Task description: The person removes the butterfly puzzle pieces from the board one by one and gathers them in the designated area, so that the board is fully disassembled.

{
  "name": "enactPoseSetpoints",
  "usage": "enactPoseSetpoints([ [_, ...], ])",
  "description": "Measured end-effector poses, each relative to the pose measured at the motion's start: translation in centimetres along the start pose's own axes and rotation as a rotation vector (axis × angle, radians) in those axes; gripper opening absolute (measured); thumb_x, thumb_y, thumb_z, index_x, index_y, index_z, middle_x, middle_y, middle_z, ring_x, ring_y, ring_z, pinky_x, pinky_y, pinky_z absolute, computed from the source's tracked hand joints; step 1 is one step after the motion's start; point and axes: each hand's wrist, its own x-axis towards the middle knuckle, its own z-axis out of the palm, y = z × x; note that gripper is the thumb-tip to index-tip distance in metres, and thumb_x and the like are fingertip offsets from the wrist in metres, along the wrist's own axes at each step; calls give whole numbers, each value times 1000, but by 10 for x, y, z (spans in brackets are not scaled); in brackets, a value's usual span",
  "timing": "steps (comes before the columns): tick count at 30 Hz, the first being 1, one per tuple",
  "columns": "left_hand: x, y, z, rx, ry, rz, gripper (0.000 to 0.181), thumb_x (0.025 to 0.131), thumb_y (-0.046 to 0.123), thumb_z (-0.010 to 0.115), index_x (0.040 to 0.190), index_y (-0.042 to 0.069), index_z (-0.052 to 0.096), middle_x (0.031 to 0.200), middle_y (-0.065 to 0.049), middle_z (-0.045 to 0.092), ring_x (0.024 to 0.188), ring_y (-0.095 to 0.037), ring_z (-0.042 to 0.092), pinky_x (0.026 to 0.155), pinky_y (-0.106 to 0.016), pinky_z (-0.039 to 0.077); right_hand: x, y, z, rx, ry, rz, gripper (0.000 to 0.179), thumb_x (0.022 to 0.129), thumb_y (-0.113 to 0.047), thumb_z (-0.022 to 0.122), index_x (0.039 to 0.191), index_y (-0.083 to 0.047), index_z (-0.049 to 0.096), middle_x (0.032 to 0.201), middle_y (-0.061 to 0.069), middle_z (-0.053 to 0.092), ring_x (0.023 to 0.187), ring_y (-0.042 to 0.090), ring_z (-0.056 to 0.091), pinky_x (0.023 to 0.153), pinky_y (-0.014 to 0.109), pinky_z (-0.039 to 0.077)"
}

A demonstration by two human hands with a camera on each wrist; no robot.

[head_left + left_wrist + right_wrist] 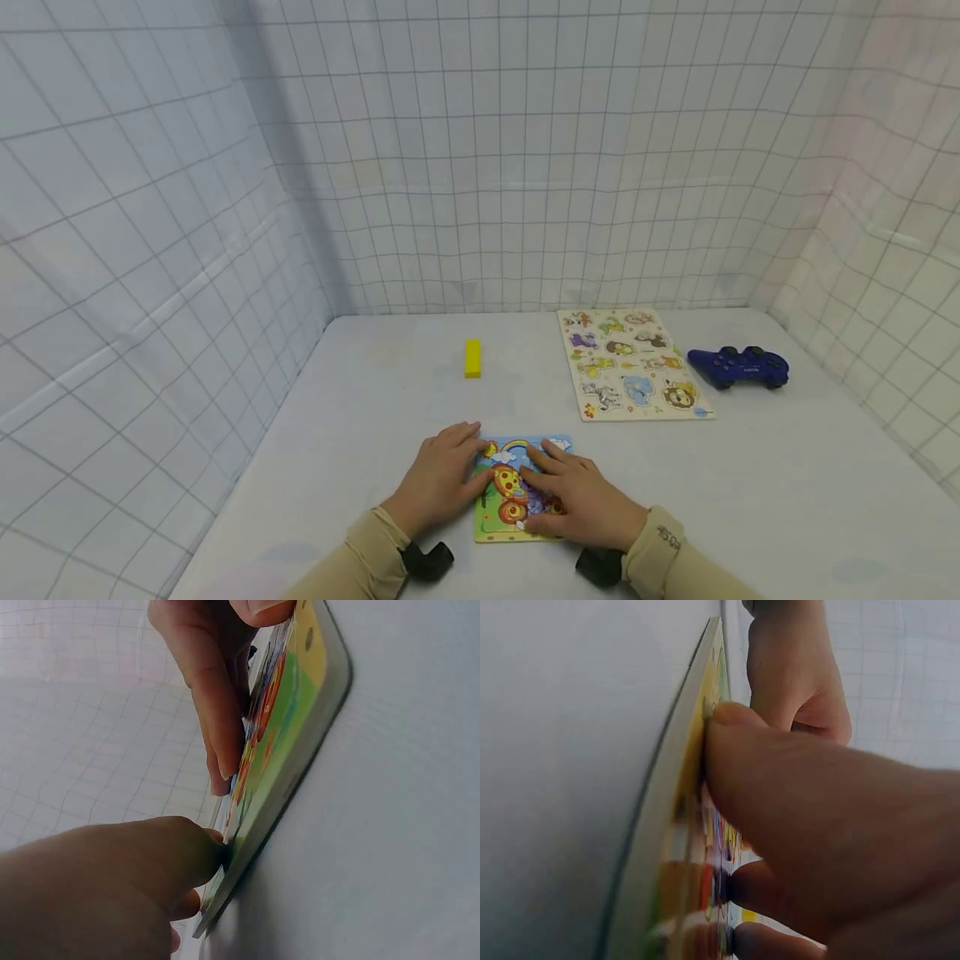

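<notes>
A small square jigsaw puzzle [510,492] with a cartoon giraffe, lion and rainbow lies flat on the white table, close to the person. Fingers of the left hand [441,479] rest on its left side, thumb over the picture. From the other side, the right hand [585,500] lies with spread fingers and thumb on the puzzle, hiding much of its right part. In the left wrist view the puzzle's edge [300,761] sits against the tabletop, with fingertips of both hands on its face. The right wrist view shows the right thumb [739,742] pressing near the puzzle's border.
A yellow block [472,358] lies beyond the hands. Back right is a wooden board with animal pieces [626,358], and right of it a blue game controller [738,367]. Grid-patterned white cloth walls [487,167] enclose the table on the left, back and right.
</notes>
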Motion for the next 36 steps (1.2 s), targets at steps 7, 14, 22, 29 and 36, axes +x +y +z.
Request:
enactPoseSetpoints([
  [7,3,-2,2,-74,-5,-44,32,96,37,73,118,16,65,144,-15,59,137,-35,53,104,-60,45,1,-4,-4,11,-23,6,82,92,-67,64,154,-15,49,167,11,32,156,39,22,115,68,29],
  [14,7,-4,5,-181,-1,-96,33,95,37,75,116,17,59,142,-12,59,135,-35,52,105,-59,42,1,-6,-4,16,-16,11,82,92,-66,63,154,-14,49,166,13,32,156,41,21,115,69,29],
  [22,6,-2,4,-212,18,-88,36,94,37,77,116,16,59,136,-10,61,134,-34,53,107,-58,42,2,-6,-3,-11,-15,5,81,92,-66,63,153,-15,50,166,13,33,156,40,22,115,68,30],
  [29,8,-2,5,-150,72,-37,39,90,37,81,115,15,61,114,0,65,122,-27,58,103,-52,45,1,-7,-4,-10,-22,9,81,93,-66,62,153,-14,50,166,14,32,156,40,21,115,68,30],
  [36,11,-4,7,-203,101,-28,39,87,34,84,116,17,64,94,11,64,110,-19,60,99,-49,44,1,-8,-5,-13,-26,8,80,93,-65,62,154,-13,49,166,14,31,156,40,21,115,67,29],
])
